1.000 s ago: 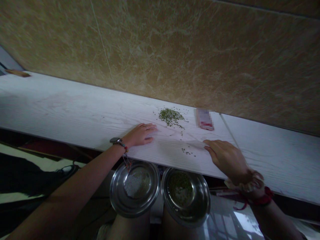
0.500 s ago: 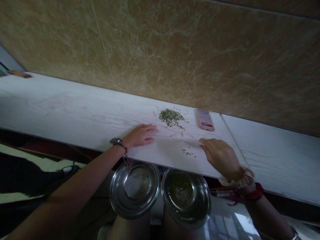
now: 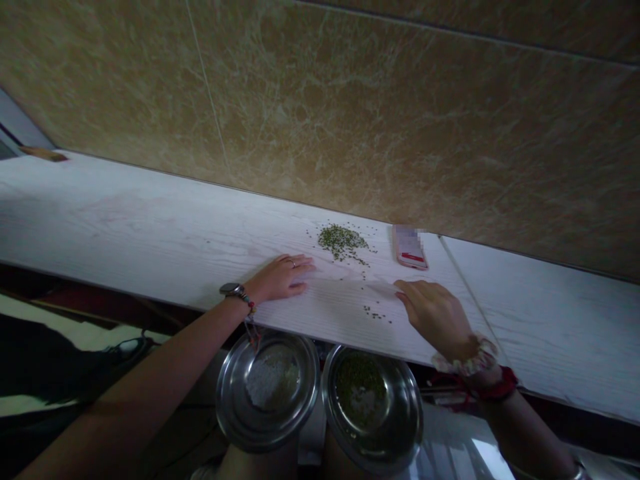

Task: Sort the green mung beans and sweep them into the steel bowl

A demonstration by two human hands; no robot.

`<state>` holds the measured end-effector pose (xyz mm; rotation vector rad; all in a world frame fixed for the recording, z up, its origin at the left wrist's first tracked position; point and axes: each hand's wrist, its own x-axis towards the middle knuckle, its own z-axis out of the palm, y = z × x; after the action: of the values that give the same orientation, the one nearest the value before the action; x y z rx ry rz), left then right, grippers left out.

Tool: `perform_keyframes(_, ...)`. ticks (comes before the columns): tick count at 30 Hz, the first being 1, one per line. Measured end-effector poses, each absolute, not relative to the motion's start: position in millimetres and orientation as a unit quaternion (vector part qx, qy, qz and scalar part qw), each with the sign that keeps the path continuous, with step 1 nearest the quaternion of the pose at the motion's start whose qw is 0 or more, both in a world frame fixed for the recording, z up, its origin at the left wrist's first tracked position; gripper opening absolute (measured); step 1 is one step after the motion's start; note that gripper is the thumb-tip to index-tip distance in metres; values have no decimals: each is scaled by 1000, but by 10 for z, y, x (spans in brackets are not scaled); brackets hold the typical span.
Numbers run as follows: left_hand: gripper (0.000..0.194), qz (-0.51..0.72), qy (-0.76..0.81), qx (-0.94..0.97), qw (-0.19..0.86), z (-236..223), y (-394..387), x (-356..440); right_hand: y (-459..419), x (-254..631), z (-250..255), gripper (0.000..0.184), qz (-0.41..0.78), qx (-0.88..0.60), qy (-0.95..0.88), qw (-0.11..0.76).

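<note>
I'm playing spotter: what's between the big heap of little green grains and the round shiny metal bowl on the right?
In the head view, some loose grains lie on the white streaky board between the heap and the bowl.

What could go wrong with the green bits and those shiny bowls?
Loose green bits lie near the front edge of the white counter, so they might fall. The left metal bowl seems perched on a leg, so a wriggle might tip it. The right hand might scatter nearby bits.
</note>
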<state>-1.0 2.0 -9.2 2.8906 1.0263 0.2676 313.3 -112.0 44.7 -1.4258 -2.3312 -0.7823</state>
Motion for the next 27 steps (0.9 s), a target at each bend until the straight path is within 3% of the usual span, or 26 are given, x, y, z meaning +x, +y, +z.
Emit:
perform_keyframes(10,44,75,343,936,30,-80,8,-2,-1046,3179,440,26,-315,-498,-793,157)
perform_keyframes(27,43,82,339,937,22,-73,0,5,-1099,3026,526,21,-287,-455,-827,161)
